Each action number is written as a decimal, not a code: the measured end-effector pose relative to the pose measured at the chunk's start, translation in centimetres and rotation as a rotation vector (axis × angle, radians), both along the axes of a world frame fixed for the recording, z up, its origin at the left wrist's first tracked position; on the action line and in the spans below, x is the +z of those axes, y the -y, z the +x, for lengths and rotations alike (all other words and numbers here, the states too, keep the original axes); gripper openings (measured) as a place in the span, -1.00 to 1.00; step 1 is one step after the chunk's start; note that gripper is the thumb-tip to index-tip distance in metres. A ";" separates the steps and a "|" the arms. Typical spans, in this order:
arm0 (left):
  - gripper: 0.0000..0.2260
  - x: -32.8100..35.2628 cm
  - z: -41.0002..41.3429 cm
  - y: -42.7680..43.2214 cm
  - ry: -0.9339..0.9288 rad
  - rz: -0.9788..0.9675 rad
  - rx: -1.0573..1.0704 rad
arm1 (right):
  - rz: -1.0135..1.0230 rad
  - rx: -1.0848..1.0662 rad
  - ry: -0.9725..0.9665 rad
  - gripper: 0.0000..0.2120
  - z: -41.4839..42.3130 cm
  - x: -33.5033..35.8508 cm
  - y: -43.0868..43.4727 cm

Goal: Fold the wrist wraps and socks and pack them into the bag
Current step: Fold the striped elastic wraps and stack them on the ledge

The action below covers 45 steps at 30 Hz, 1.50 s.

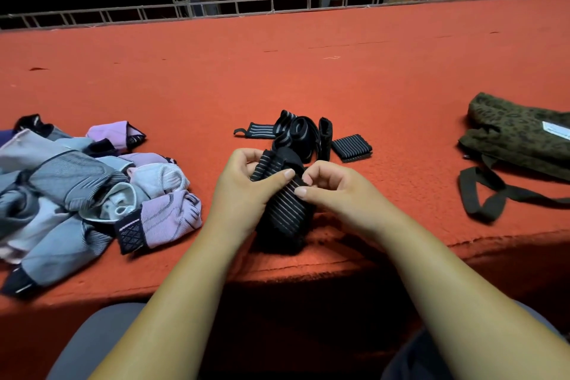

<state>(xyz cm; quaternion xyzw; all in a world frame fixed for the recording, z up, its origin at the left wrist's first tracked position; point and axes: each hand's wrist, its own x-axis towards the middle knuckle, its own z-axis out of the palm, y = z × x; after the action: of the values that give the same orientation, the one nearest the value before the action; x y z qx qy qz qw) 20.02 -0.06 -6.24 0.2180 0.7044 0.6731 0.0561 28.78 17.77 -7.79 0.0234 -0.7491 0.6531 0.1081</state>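
Red table (308, 77): left hand (243, 191), right hand (336, 191) pinch wrap (285, 210), perhaps folded.

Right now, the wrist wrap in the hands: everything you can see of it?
The held wrist wrap is black, stretchy-looking fabric with thin pale stripes along its length, partly folded into a thick bundle. It stands roughly upright near the front edge of the red table, lower end seemingly resting there. The left hand grips its upper left, thumb across the front; the right hand pinches its top edge. Loose wraps lie behind; contact unclear.
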 end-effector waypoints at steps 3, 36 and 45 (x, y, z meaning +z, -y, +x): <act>-0.65 0.3 0.0 0.6 -0.036 -0.016 0.012 | -0.038 -0.024 0.008 -0.89 0.5 0.4 0.2; -0.96 5.2 0.7 4.7 -0.201 -0.132 0.009 | -0.207 0.233 0.275 -0.50 4.9 2.4 5.0; -0.86 1.0 -1.2 4.5 -0.173 -0.089 0.017 | -0.065 0.068 0.354 -0.79 2.9 0.2 5.0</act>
<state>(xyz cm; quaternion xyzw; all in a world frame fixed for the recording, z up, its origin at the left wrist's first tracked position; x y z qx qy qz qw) 18.85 -4.56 -5.25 0.2667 0.7378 0.6201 -0.0012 31.68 12.81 -7.62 -0.0703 -0.7338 0.6741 -0.0468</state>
